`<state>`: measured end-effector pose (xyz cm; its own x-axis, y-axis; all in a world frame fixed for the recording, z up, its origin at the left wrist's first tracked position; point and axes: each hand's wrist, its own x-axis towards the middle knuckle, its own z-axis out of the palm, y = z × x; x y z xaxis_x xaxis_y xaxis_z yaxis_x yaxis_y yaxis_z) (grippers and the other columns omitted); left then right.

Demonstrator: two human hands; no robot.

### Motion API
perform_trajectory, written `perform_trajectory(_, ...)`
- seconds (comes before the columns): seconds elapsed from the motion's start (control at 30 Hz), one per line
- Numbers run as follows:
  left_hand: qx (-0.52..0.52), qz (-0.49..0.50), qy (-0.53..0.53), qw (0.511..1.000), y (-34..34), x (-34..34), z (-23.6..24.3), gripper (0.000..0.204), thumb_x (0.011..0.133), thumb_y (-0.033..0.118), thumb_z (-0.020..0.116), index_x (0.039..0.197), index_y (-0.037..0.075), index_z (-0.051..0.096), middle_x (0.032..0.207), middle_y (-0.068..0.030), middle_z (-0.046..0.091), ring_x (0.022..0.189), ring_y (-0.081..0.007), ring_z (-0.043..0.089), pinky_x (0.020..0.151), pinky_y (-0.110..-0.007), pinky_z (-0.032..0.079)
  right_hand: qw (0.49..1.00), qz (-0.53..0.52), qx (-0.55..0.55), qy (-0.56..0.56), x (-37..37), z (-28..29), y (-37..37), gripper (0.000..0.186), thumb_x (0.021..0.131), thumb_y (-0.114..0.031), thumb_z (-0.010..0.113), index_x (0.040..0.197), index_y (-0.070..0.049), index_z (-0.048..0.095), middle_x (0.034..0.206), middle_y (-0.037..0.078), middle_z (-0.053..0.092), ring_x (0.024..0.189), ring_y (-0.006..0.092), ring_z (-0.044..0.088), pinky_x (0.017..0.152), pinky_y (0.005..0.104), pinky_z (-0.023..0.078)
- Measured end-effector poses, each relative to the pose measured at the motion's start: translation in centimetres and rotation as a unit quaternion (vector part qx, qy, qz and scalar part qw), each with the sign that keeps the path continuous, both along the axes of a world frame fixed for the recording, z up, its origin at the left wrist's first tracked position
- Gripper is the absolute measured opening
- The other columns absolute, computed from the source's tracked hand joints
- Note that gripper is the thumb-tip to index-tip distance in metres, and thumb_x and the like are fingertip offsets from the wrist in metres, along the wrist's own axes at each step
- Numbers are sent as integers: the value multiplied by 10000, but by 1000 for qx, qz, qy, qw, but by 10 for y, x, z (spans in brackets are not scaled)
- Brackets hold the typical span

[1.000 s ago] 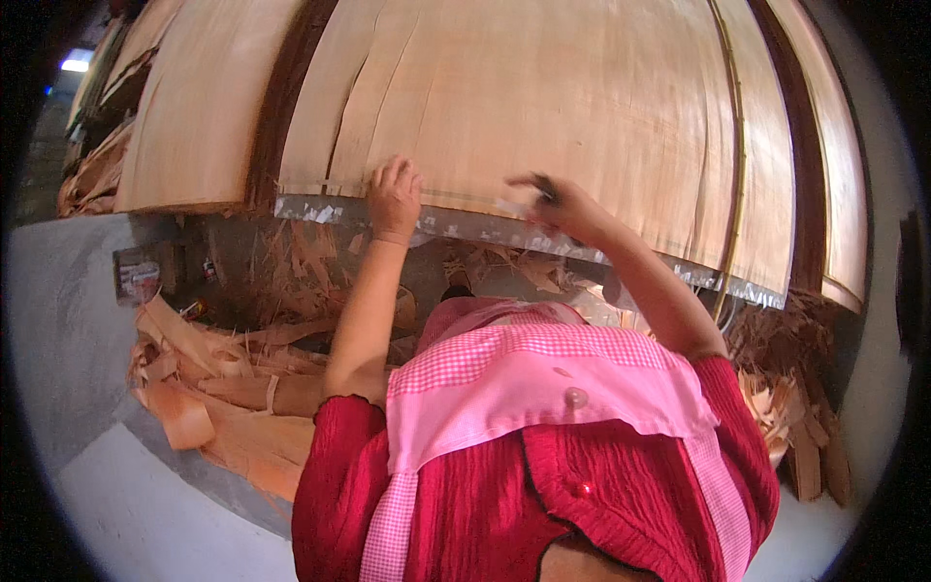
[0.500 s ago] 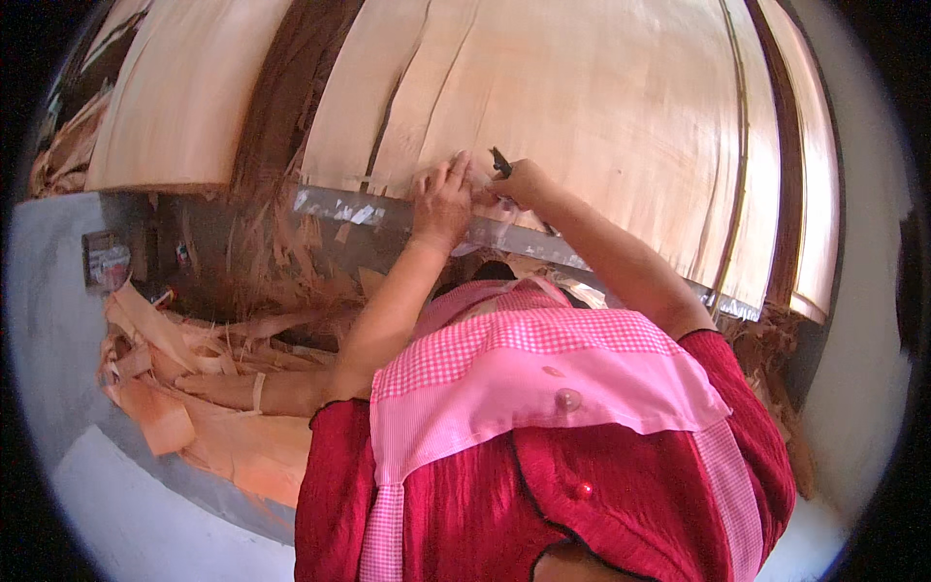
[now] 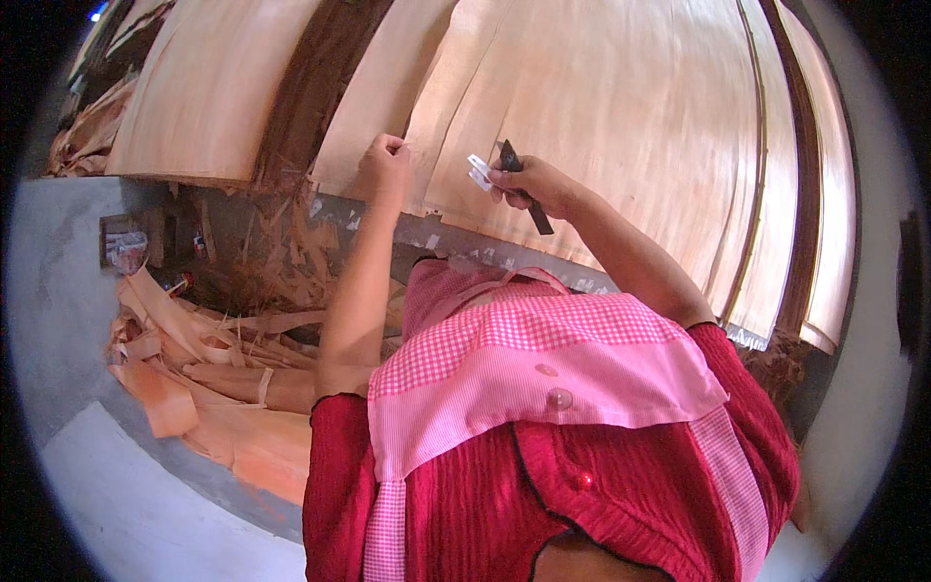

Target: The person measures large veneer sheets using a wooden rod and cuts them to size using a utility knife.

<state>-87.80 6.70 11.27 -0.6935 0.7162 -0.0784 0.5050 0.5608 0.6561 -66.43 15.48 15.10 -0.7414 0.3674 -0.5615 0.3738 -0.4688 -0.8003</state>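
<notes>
My left hand [image 3: 386, 170] is closed in a pinch at the edge of a pale wood veneer sheet [image 3: 592, 116], where a darker gap runs up between two pieces. My right hand [image 3: 531, 184] is above the same sheet, fingers wrapped round a dark, flat, knife-like tool [image 3: 538, 215] whose exact kind I cannot make out. Small white strips [image 3: 478, 173], perhaps tape, stick out beyond the fingertips of that hand. The veneer lies on a grey-edged bench [image 3: 465, 239] in front of me, and long cracks run through it.
Another veneer stack [image 3: 208, 92] stands to the left, past a dark gap. Torn veneer scraps [image 3: 233, 378] pile up below on the left. A wall recess [image 3: 124, 242] holds a clear plastic item. A narrow veneer piece [image 3: 824, 194] is at the far right.
My hands were close together at the sheet's near edge. Now they are apart: the left has moved left and up to the veneer edge, and white strips show at my right hand.
</notes>
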Motion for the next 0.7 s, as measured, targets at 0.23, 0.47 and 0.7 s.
perform_trajectory(0.23,-79,-92,-94,988,13,-23,14,198,715,189,576,867,63,588,919,-117,613,846,-272,578,724,-365,452,997,-61,-41,4,-5,-13,-5,198,851,-195,525,902,-9,566,660,20,551,468,59,402,418,195,312)
perform_trajectory(0.47,84,-314,301,897,-6,-36,14,458,734,202,594,1168,112,477,1300,-109,363,1165,-321,354,934,-400,318,992,-110,-57,-19,-10,-19,-13,190,845,-197,537,894,-15,557,656,24,539,518,91,477,476,208,393)
perform_trajectory(0.7,158,-144,133,968,-61,-32,-28,511,795,286,560,1178,-28,433,1269,-181,382,1195,-335,332,994,-411,265,993,-42,34,-104,-57,-11,-18,238,801,-248,601,828,-14,574,609,32,553,511,122,532,464,267,446)
